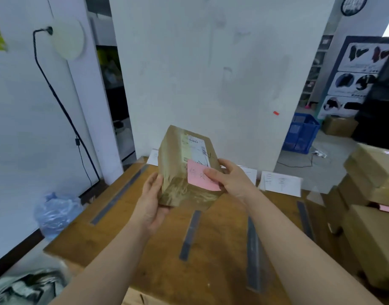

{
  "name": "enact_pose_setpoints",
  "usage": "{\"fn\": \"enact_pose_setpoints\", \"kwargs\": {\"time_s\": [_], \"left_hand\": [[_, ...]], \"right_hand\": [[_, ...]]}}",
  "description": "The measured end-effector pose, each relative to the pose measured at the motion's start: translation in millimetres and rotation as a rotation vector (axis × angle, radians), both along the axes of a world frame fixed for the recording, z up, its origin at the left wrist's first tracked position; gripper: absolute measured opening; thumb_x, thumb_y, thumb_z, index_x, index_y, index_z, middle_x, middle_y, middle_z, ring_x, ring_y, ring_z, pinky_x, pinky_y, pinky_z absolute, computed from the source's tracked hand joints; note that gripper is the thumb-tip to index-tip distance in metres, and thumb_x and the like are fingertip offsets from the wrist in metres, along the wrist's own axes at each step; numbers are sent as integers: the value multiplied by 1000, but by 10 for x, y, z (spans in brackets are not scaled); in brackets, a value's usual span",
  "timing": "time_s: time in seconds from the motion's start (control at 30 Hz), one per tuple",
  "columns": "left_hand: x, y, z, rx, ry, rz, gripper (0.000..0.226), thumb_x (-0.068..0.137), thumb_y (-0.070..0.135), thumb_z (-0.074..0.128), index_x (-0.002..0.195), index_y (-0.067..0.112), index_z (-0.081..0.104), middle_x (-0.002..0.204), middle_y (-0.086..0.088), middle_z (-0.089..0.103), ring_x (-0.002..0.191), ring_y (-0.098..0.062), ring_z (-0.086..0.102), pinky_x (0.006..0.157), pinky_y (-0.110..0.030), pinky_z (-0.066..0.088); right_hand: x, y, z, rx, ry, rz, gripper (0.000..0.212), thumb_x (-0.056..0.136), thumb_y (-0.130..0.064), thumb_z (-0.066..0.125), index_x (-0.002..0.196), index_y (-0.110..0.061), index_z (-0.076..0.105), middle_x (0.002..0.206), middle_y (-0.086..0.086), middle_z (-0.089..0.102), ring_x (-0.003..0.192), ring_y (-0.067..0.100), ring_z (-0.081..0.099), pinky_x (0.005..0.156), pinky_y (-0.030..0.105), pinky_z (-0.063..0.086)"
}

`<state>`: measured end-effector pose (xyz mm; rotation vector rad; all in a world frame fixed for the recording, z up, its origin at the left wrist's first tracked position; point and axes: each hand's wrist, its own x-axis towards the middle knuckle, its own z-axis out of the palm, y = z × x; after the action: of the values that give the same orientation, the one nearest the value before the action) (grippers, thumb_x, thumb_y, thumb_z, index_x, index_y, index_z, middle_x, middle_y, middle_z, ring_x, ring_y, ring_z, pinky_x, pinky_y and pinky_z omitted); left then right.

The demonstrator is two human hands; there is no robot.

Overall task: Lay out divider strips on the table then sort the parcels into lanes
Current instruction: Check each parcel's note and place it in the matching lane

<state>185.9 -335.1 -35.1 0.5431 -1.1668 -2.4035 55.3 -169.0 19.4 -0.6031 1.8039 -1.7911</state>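
I hold a brown taped parcel up above the wooden table, tilted toward me. It carries a white shipping label and a pink note. My left hand grips its lower left corner. My right hand holds its right side, thumb pressed on the pink note. Several grey divider strips lie on the table running away from me: one at the left, one in the middle, one right of it and one at the far right. White lane labels stand at the table's far edge.
A stack of brown parcels sits at the table's right end, one with a pink note. A white wall panel rises behind the table. A blue plastic bag lies on the floor to the left, a blue crate at the back right.
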Motion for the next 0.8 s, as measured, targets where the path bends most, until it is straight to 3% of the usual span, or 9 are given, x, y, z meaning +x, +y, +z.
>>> {"fn": "enact_pose_setpoints", "kwargs": {"time_s": [0.1,0.23,0.3,0.43,0.47,0.57,0.63,0.73,0.8], "left_hand": [[140,-386,-23,-67,-57,27,40,98,25,58,135,32,44,117,-11,70,104,-27,70,85,-48,57],[288,-785,-81,-192,-177,-25,31,102,21,48,132,21,53,106,-8,75,94,-23,73,67,-35,60],[341,-920,-132,-241,-262,-73,31,105,22,43,133,19,55,107,-7,75,95,-21,73,66,-31,60],[389,-1165,-252,-388,-421,-173,35,106,32,35,128,21,61,110,-7,74,102,-25,70,91,-43,55],[378,-1218,-286,-411,-444,-188,37,106,34,34,121,21,65,108,-8,74,99,-25,71,90,-42,56],[309,-1340,-332,-386,-450,-175,50,105,40,32,88,26,77,88,-3,78,78,-16,75,59,-25,57],[234,-1428,-346,-337,-425,-162,59,105,43,32,72,28,80,76,1,77,66,-11,74,46,-19,52],[73,-1618,-330,-313,-392,-113,56,102,46,38,69,28,80,75,3,77,66,-11,73,45,-19,52],[-53,-1773,-311,-313,-359,-98,56,103,46,37,67,38,79,78,5,77,70,-10,74,51,-21,55]], "right_hand": [[137,-336,-42,-4,-14,-48,45,82,-22,77,122,-18,56,98,-4,75,81,12,73,60,20,55],[326,-739,-192,104,-56,-102,41,84,-28,75,120,-15,58,100,1,74,69,10,72,52,20,52],[391,-883,-306,165,-85,-115,35,86,-32,72,115,-16,60,95,1,74,67,12,72,53,23,53],[440,-1103,-481,257,-128,-121,30,88,-39,67,108,-17,61,93,2,73,66,12,70,52,22,53],[425,-1158,-516,275,-136,-118,32,88,-40,67,109,-16,61,93,3,73,67,13,70,53,22,53],[338,-1336,-580,315,-134,-97,34,88,-42,66,109,-16,63,94,4,73,74,16,70,57,24,55],[239,-1468,-607,327,-110,-75,32,88,-43,66,107,-18,64,95,3,71,80,15,69,59,26,57],[51,-1691,-625,318,-84,-44,35,85,-46,68,108,-21,66,102,1,69,91,17,68,69,31,60],[-89,-1860,-630,293,-88,-38,32,84,-46,69,107,-24,67,103,0,69,93,18,67,78,36,60]]}}
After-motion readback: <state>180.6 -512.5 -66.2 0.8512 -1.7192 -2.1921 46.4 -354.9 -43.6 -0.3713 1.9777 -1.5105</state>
